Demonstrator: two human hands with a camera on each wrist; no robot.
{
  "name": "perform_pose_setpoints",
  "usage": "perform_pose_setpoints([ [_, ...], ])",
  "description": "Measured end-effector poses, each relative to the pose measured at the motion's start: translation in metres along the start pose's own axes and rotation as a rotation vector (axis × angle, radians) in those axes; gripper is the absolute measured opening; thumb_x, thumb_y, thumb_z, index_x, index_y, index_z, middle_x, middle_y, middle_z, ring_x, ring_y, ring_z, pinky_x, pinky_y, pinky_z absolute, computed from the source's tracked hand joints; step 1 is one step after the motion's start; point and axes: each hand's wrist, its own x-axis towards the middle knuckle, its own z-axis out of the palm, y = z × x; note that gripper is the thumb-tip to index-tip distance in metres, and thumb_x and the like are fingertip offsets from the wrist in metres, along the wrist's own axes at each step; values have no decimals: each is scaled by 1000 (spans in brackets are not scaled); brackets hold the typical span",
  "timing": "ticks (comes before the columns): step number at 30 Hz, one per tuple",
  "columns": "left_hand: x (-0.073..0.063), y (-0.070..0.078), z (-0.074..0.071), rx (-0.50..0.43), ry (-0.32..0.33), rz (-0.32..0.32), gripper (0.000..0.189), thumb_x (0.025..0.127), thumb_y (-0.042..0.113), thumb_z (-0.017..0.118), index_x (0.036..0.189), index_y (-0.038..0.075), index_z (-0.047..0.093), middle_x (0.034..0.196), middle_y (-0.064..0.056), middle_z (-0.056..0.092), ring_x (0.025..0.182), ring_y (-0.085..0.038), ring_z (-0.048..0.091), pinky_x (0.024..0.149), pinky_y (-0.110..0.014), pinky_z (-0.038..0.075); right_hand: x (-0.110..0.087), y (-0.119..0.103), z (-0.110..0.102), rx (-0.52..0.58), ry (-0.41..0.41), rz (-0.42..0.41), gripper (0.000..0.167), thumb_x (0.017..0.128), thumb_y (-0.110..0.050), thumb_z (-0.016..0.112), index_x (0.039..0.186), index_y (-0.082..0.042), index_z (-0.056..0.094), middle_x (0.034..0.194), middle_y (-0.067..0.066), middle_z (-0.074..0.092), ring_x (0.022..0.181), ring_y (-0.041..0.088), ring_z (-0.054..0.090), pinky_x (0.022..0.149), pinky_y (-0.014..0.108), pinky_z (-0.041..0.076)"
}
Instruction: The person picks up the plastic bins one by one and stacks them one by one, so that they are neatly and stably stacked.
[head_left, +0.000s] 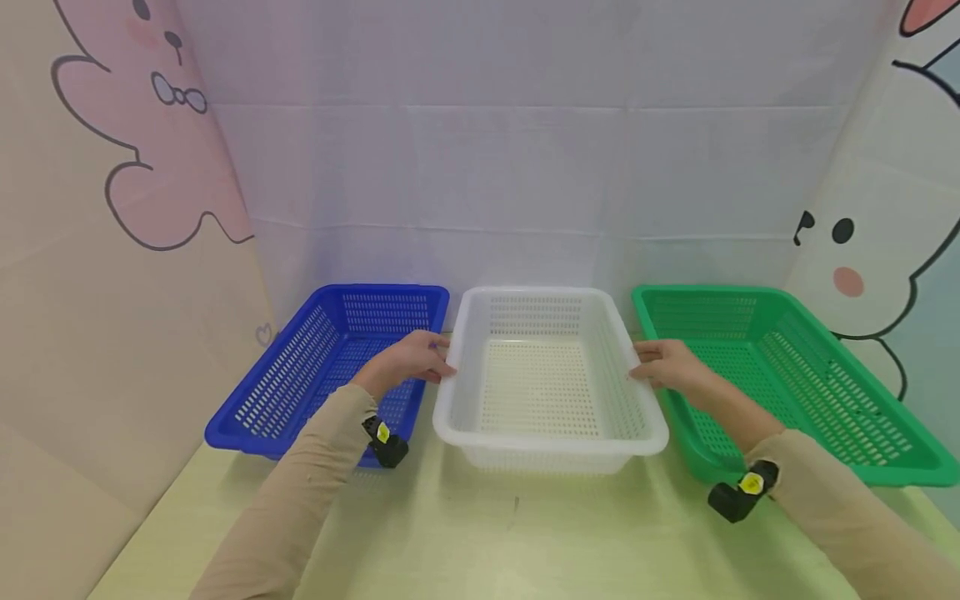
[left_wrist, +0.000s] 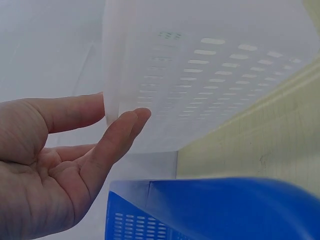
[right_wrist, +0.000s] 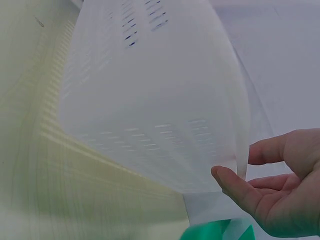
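A white plastic basket [head_left: 551,446] with slotted walls stands in the middle, nothing inside it. My left hand [head_left: 412,357] pinches its left rim, and in the left wrist view the thumb lies on one side of the rim with fingers [left_wrist: 117,135] under it. On the opposite side my right hand [head_left: 667,364] grips the right rim, thumb and fingers [right_wrist: 240,187] either side of the edge. The basket's base seems at or just above the table; I cannot tell which.
A blue basket [head_left: 386,289] sits close on the left, partly under my left forearm. To the right a larger green basket [head_left: 712,291] lies beneath my right forearm. Behind the pale wooden table [head_left: 480,533] hangs a light cloth backdrop [head_left: 480,167].
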Motion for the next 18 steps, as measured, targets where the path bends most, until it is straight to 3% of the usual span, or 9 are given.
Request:
perform_pose_setpoints([
  [8, -8, 5, -6, -10, -4, 45, 55, 81, -6, 60, 131, -10, 37, 118, -26, 55, 102, -32, 59, 82, -38, 50, -4, -8, -2, 2, 24, 9, 62, 90, -10, 53, 137, 13, 21, 138, 31, 30, 121, 42, 39, 93, 50, 40],
  [18, -14, 10, -14, 27, 64, 45, 62, 80, -4, 62, 135, -6, 34, 120, -24, 54, 103, -31, 58, 82, -36, 50, -11, -19, 2, 49, 82, -35, 63, 88, -10, 53, 139, 9, 22, 137, 27, 34, 116, 38, 45, 90, 45, 44],
])
